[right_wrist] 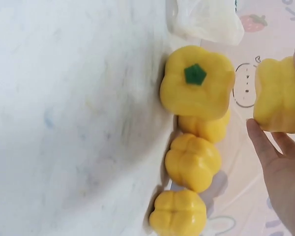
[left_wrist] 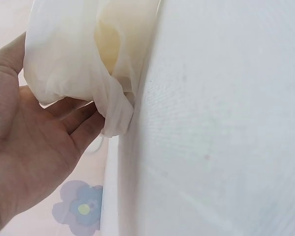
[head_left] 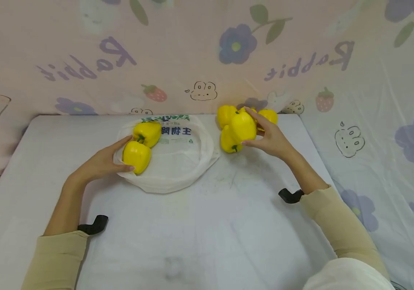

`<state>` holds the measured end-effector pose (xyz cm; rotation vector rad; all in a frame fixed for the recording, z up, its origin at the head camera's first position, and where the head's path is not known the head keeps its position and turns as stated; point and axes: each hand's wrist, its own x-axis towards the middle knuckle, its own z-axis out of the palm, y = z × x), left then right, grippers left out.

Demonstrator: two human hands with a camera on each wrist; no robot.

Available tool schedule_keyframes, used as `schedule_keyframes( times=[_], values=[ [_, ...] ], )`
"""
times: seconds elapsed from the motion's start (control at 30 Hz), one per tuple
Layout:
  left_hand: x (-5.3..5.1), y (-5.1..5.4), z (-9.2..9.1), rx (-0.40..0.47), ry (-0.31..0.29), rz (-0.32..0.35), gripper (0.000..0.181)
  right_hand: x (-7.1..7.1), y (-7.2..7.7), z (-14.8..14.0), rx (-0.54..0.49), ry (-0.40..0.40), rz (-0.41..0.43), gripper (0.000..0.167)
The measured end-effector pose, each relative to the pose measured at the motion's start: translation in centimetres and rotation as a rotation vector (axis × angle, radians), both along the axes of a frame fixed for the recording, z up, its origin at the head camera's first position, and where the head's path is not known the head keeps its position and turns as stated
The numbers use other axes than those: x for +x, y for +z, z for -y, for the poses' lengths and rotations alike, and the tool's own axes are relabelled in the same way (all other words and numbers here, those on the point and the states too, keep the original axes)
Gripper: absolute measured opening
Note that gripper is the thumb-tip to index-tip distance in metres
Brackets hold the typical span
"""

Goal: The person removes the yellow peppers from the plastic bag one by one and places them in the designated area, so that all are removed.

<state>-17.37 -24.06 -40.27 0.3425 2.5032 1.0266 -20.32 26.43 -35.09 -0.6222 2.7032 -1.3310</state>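
My right hand (head_left: 272, 139) grips a yellow bell pepper (head_left: 243, 127) between thumb and fingers, raised above the other peppers. In the right wrist view this pepper (right_wrist: 280, 96) is off the table, partly cut by the frame edge. A white plastic bag (head_left: 170, 187) with printed lettering lies with its mouth open and rolled into a ring. Two yellow bell peppers (head_left: 136, 156) are inside it at the left. My left hand (head_left: 99, 164) holds the bag's left side, thumb and fingers spread around the nearer pepper. In the left wrist view its fingers (left_wrist: 83, 123) curl behind the thin plastic.
Several loose yellow bell peppers (right_wrist: 192, 162) stand together at the table's back edge, right of the bag. The table (head_left: 192, 233) has a white covering. Behind it hangs a printed cloth (head_left: 199, 48) with rabbits and flowers. Black curved pieces (head_left: 96, 225) sit at both cuffs.
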Motion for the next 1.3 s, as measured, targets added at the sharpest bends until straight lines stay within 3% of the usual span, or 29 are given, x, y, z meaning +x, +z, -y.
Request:
schedule_keyframes(
  times=[0.43,0.7,1.03,1.3],
  values=[
    [0.2,-0.2,-0.1,-0.004,0.004,0.017,0.106,-0.1,-1.4,-3.0,0.026,-0.089,0.036,0.094],
    [0.0,-0.2,-0.1,-0.035,-0.010,-0.006,0.106,0.4,-2.5,-4.0,0.016,-0.148,0.079,0.093],
    [-0.5,0.3,-0.4,-0.055,-0.001,0.008,0.107,0.2,-4.4,-4.8,0.001,-0.173,0.120,0.092],
    [-0.5,-0.4,-0.3,-0.039,0.000,0.008,0.107,-0.1,-5.4,-5.2,0.067,-0.177,0.169,0.092]
  ],
)
